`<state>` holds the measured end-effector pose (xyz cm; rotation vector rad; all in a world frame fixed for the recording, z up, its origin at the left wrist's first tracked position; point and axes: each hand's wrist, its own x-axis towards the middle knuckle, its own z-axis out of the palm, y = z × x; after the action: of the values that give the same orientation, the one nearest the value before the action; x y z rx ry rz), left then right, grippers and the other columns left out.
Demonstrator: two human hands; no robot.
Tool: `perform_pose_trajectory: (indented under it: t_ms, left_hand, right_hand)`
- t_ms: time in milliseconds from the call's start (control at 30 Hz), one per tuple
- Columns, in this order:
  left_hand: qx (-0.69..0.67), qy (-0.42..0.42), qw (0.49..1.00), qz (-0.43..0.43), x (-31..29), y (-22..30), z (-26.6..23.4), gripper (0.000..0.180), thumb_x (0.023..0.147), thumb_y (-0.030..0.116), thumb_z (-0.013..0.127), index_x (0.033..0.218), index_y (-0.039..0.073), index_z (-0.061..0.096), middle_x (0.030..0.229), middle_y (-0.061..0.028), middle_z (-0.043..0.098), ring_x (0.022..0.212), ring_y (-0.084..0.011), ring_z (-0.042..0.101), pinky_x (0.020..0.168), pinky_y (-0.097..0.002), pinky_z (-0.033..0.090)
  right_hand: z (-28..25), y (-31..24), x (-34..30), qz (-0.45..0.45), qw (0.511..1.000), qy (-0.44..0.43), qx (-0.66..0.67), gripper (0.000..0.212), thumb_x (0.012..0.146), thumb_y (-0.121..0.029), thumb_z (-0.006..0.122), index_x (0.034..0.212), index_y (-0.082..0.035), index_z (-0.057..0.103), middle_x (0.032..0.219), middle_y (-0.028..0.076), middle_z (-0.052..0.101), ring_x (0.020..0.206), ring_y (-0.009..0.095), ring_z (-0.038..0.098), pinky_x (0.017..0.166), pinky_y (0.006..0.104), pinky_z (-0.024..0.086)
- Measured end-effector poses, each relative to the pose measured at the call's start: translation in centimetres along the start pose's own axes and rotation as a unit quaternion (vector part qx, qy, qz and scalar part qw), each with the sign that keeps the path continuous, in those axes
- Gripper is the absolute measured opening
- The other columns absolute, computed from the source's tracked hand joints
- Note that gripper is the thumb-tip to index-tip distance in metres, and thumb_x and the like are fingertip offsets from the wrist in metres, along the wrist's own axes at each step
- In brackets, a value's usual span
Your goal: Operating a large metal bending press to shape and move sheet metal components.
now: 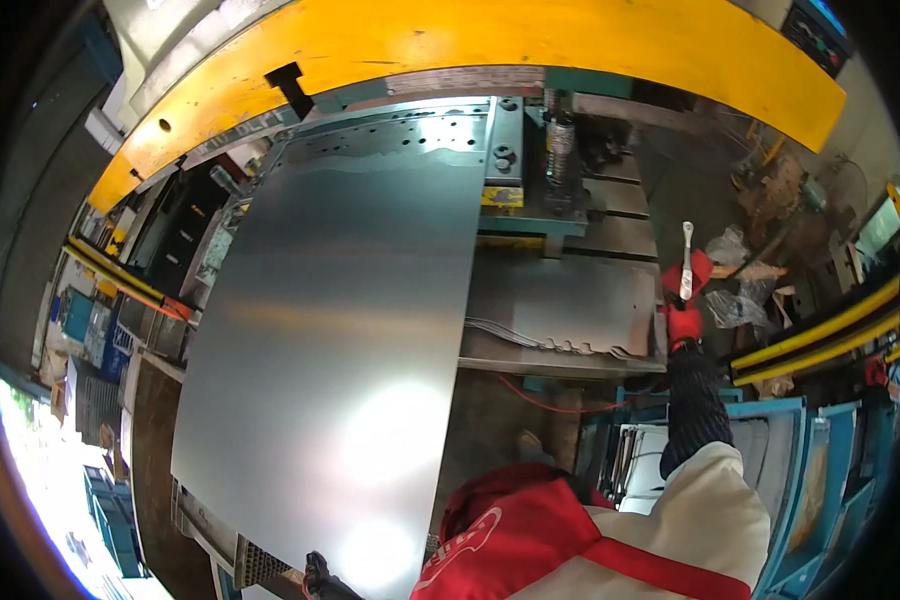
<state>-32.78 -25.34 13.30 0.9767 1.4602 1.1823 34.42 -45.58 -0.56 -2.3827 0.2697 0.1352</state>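
Observation:
My right hand, in a red glove with a dark knit cuff, is stretched out to the right and closed around a slim silver wrench-like tool with a ring-shaped end. The tool stands nearly upright in the picture. A large, smooth metal sheet runs from the press bed down to the lower edge. Beside its near edge a dark piece of my left hand shows; the rest is cut off, so its fingers cannot be made out.
A yellow press beam spans the top. Below it are a perforated die plate and a coil spring. Cut metal scrap lies on the bed right of the sheet. Yellow-and-black guards flank the press; blue racks stand lower right.

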Motion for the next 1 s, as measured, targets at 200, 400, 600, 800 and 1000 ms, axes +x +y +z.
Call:
perform_pose_trajectory:
  t_ms: [200,400,600,800,1000]
  left_hand:
    - [-0.011,0.097,0.993,-0.064,-0.5,1.3,2.6,0.03,0.08,0.009,0.035,0.102,-0.008,0.045,0.104,-0.0178,0.048,0.101,-0.0215,0.043,0.09,-0.0329,0.03]
    - [0.057,0.102,0.99,-0.078,-0.1,0.4,1.8,0.027,0.079,0.012,0.039,0.097,-0.007,0.048,0.094,-0.0147,0.052,0.088,-0.0198,0.047,0.079,-0.0301,0.035]
    - [0.104,0.109,0.982,-0.111,0.0,-0.3,1.1,0.026,0.079,0.015,0.043,0.092,-0.006,0.052,0.083,-0.0117,0.056,0.076,-0.0181,0.052,0.069,-0.0274,0.041]
    - [0.076,0.133,0.972,-0.177,-0.2,0.0,2.3,0.028,0.079,0.02,0.044,0.084,-0.005,0.055,0.068,-0.0053,0.052,0.057,-0.0164,0.045,0.053,-0.028,0.039]
    - [0.237,0.058,0.969,-0.03,-0.2,0.8,2.3,0.027,0.081,0.014,0.037,0.087,-0.007,0.053,0.081,-0.0131,0.057,0.078,-0.0199,0.053,0.073,-0.0274,0.042]
  right_hand:
    - [-0.6,-9.5,-9.9,-0.346,0.907,-0.136,0.198,0.033,0.065,0.0,0.053,0.097,-0.004,0.052,0.081,0.005,0.056,0.073,0.012,0.053,0.063,0.0238,0.041]
    - [2.5,-26.8,-17.9,-0.748,0.65,-0.133,-0.03,0.049,0.059,-0.007,0.053,0.107,-0.006,0.044,0.108,0.014,0.044,0.102,0.029,0.041,0.086,0.0361,0.033]
    - [11.3,-38.6,-17.7,-0.749,0.625,-0.139,-0.174,0.049,0.061,-0.006,0.044,0.11,-0.003,0.039,0.11,0.016,0.043,0.103,0.028,0.041,0.087,0.0347,0.034]
    - [15.8,-41.2,-12.9,-0.688,0.654,-0.232,-0.212,0.029,0.058,-0.014,0.046,0.082,0.001,0.052,0.083,0.02,0.052,0.081,0.034,0.049,0.072,0.0408,0.039]
    - [5.3,-28.9,-16.1,-0.66,0.421,-0.597,-0.177,0.041,0.059,-0.022,0.057,0.093,-0.002,0.05,0.068,0.014,0.053,0.063,0.023,0.053,0.056,0.0327,0.042]
